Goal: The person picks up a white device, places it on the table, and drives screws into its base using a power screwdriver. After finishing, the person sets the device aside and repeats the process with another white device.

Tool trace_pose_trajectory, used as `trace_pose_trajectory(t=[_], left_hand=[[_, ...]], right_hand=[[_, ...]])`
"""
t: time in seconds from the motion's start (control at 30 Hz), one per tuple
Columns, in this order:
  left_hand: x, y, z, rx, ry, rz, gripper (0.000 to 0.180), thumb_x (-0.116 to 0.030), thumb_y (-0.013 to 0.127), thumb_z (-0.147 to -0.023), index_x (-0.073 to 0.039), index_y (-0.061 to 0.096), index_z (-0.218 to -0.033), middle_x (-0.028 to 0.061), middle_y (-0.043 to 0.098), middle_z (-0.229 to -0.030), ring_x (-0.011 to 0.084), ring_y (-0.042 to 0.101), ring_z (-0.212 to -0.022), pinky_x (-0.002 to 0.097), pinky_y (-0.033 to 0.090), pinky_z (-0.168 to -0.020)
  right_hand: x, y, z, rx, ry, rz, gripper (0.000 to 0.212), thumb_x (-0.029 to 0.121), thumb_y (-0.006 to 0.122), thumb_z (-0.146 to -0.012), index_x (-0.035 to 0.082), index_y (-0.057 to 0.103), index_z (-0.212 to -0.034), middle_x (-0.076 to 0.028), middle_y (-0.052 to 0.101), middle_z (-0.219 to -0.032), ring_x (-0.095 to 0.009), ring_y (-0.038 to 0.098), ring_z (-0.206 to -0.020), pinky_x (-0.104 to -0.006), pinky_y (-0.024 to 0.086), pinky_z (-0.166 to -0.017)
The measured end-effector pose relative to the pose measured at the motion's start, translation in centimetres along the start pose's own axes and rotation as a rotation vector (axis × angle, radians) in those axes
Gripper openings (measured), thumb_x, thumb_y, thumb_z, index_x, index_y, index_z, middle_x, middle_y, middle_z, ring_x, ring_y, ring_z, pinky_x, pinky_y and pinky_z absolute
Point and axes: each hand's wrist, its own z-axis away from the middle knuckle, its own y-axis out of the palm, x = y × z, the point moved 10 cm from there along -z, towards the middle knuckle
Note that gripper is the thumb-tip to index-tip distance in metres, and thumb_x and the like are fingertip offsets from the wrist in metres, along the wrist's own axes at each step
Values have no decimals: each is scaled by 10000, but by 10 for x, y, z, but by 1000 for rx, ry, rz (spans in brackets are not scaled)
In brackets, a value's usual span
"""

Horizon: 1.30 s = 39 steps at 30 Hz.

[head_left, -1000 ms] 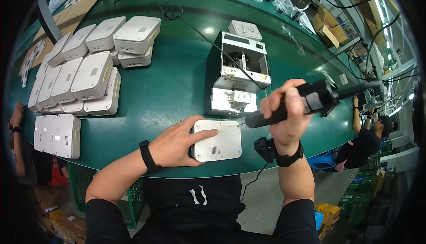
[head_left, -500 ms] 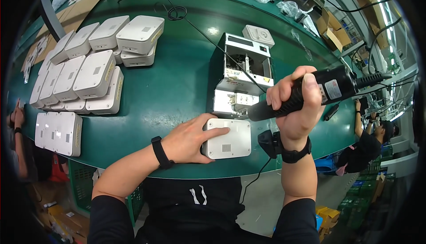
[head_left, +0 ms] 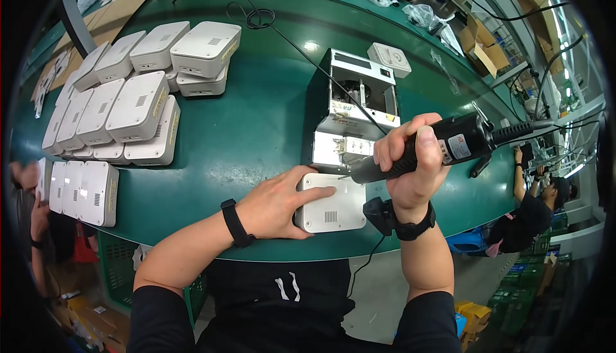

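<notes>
A white plastic box (head_left: 337, 215) with rounded corners and a small slotted vent lies flat at the table's front edge. My left hand (head_left: 276, 204) grips its left side, with the index finger stretched over its top. In my right hand (head_left: 414, 167) is a black electric screwdriver (head_left: 459, 141), tilted, its cord running off to the right. The thin bit points left above the box's far edge; whether it touches is too small to tell. Just beyond the box stands a black and metal screw feeder (head_left: 356, 119) with an open top.
Stacked white boxes (head_left: 138, 106) fill the table's left side, beside a short upright row (head_left: 83, 192). Another person's hands (head_left: 32, 192) hold a white box there. A white case (head_left: 389, 60) sits behind the feeder. A black cable (head_left: 308, 58) crosses above it. Another person works across the table.
My right hand has brought the screwdriver left and slightly down, from the feeder's front to over the box. My left hand keeps its grip. At far left, another person's hands now hold a white box.
</notes>
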Motion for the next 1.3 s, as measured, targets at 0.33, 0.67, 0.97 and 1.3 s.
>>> trace_pose_trajectory(t=[0.33,0.67,0.97,1.3], left_hand=[[1,0,2,-8,-1,19,792,-280,855,-621,-237,539,-1346,146,459,-1310,347,552,-1166,426,516,-943],[4,4,4,-4,-24,35,790,-279,855,-628,-248,543,-1353,145,452,-1333,355,547,-1180,430,502,-960],[4,-1,4,-39,4,71,827,-292,868,-615,-260,530,-1369,156,460,-1317,370,542,-1174,432,491,-971],[5,4,6,-25,16,39,874,-289,874,-601,-267,504,-1392,186,466,-1279,381,528,-1158,447,482,-963]], right_hand=[[21,-1,-7,-61,6,18,216,263,507,-955,49,489,-930,-71,488,-613,-163,455,-460,-333,427,-485],[22,14,-27,3,17,99,227,280,477,-967,54,487,-966,-61,480,-611,-161,457,-464,-331,432,-504],[19,65,-3,168,72,-57,278,326,493,-951,54,461,-1004,-67,473,-615,-163,450,-463,-342,440,-515],[-8,74,6,229,98,-93,262,286,542,-931,53,443,-999,-83,488,-629,-165,456,-484,-339,436,-509]])
